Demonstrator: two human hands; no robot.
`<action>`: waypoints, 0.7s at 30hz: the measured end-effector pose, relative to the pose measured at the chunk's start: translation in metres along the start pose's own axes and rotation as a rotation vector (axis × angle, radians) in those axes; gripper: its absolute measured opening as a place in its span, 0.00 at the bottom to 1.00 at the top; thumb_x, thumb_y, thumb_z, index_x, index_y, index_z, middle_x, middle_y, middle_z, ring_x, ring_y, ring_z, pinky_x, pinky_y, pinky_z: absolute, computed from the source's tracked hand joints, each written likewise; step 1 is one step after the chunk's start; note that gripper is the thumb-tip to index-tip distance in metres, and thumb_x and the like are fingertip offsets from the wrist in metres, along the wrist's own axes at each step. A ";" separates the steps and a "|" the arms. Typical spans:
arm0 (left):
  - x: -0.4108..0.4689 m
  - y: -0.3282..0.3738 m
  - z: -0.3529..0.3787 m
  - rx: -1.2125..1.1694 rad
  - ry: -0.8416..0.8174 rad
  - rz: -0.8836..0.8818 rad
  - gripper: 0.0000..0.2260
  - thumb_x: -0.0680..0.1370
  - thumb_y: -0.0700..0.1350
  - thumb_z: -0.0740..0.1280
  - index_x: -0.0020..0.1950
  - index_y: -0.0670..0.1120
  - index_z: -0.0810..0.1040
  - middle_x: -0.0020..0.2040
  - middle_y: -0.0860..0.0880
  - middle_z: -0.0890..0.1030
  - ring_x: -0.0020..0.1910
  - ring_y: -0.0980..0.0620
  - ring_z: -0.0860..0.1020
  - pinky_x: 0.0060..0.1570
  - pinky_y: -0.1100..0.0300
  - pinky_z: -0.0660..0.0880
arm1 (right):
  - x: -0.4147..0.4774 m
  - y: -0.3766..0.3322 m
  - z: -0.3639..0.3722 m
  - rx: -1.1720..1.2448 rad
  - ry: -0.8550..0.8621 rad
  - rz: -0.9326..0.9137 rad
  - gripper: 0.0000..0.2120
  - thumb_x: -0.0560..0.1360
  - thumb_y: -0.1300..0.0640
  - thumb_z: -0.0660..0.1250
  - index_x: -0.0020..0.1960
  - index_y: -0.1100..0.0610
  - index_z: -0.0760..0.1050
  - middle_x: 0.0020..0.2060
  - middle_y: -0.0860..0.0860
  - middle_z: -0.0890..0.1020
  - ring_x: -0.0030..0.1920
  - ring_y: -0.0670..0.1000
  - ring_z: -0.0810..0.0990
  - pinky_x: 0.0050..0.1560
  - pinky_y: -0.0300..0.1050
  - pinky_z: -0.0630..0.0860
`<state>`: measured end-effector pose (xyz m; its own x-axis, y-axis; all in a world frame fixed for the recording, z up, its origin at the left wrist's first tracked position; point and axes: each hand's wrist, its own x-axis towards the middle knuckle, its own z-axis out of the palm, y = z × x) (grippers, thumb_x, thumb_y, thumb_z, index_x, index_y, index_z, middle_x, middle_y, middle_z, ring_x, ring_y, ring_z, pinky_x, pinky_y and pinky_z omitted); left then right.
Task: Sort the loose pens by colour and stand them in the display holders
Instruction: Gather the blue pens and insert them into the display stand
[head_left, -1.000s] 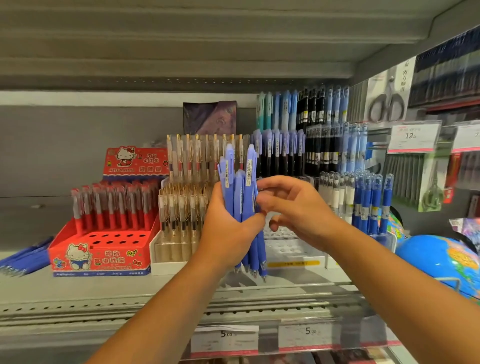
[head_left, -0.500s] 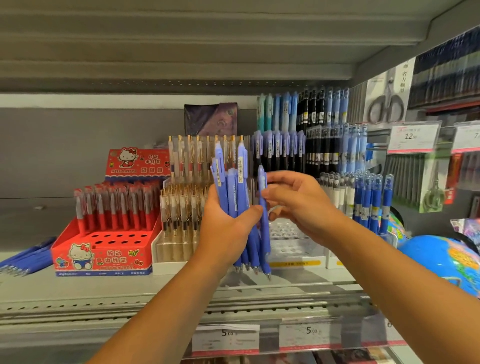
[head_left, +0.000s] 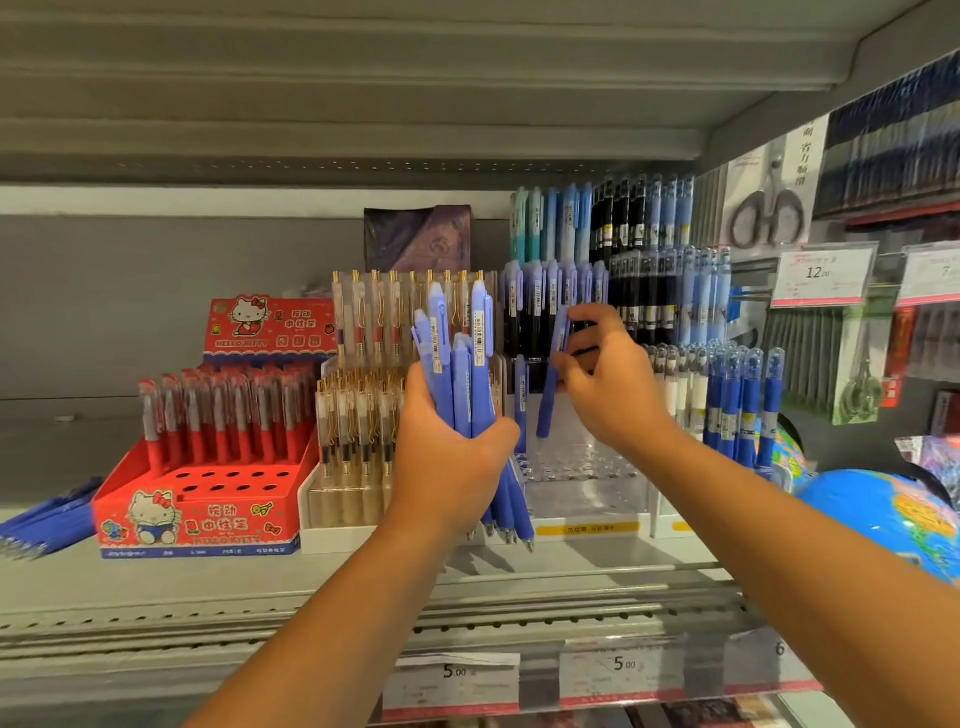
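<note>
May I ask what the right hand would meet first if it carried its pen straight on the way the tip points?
Probably the empty holes of the clear holder, just right of the lone standing pen. The right hand holds a loose pen tip-down above them, though depth is unclear.

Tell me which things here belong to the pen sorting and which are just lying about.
Job: left hand holding blue pen bundle; right hand pinching single pen; clear holder; loose pens lying far left.
Lying about: Hello Kitty box, globe, scissors pack, price tags.
</note>
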<state>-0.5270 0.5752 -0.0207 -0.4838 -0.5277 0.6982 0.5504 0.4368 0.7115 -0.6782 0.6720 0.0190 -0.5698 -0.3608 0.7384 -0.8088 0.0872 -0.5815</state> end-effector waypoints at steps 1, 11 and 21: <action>0.000 0.000 0.000 0.005 -0.009 0.006 0.24 0.72 0.35 0.73 0.52 0.63 0.71 0.40 0.56 0.77 0.34 0.57 0.78 0.34 0.69 0.77 | -0.001 0.002 0.002 -0.011 -0.016 0.008 0.20 0.79 0.63 0.66 0.68 0.53 0.66 0.43 0.47 0.76 0.42 0.51 0.80 0.47 0.57 0.81; 0.000 0.000 -0.001 0.002 -0.026 -0.022 0.22 0.72 0.35 0.73 0.52 0.61 0.72 0.40 0.54 0.79 0.36 0.55 0.80 0.35 0.68 0.78 | -0.015 0.014 0.011 -0.134 -0.215 0.054 0.19 0.78 0.61 0.67 0.65 0.52 0.65 0.39 0.54 0.80 0.39 0.51 0.82 0.38 0.45 0.80; -0.002 0.006 0.000 -0.027 -0.066 -0.006 0.29 0.69 0.39 0.72 0.46 0.76 0.71 0.41 0.56 0.80 0.38 0.54 0.80 0.38 0.65 0.80 | -0.026 -0.003 -0.003 0.118 -0.024 -0.084 0.09 0.77 0.57 0.69 0.54 0.46 0.74 0.43 0.47 0.79 0.36 0.43 0.76 0.38 0.37 0.73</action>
<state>-0.5228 0.5784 -0.0179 -0.5304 -0.4806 0.6984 0.5649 0.4139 0.7139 -0.6614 0.6839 0.0026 -0.4956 -0.3844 0.7789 -0.8303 -0.0534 -0.5547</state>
